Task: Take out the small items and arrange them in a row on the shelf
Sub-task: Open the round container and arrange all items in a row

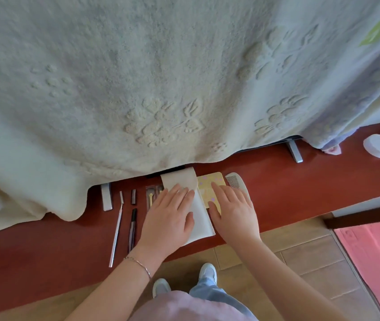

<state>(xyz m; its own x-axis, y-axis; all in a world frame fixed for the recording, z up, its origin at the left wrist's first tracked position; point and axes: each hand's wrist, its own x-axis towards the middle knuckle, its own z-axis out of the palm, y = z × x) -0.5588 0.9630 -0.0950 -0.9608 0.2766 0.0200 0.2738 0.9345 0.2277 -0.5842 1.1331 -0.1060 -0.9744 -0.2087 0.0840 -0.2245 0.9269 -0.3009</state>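
We can see a row of small things already lying on the red-brown shelf point(277, 181). From the left there is a thin silver stick point(116, 237), then a dark pen point(132, 230) with its cap point(133, 196) lying just above it, then a little clear packet point(151, 198) with a yellow tool inside. Next comes the white pouch point(199, 216), then a yellow card with pink dots point(209, 181), and last a white comb point(235, 180). They lie side by side, close together.

Our left hand point(168, 218) lies flat on the white pouch, fingers straight and holding nothing. Our right hand point(234, 210) lies flat on the yellow card, fingers spread, not gripping it. The card touches the pouch.

We think most of the job is done, since so many things are out and lined up. The pouch looks flat, so it may be empty, but we cannot see inside. What may be left is to nudge the card and pouch straight.

A big cream blanket point(138, 77) hangs over the back of the shelf.
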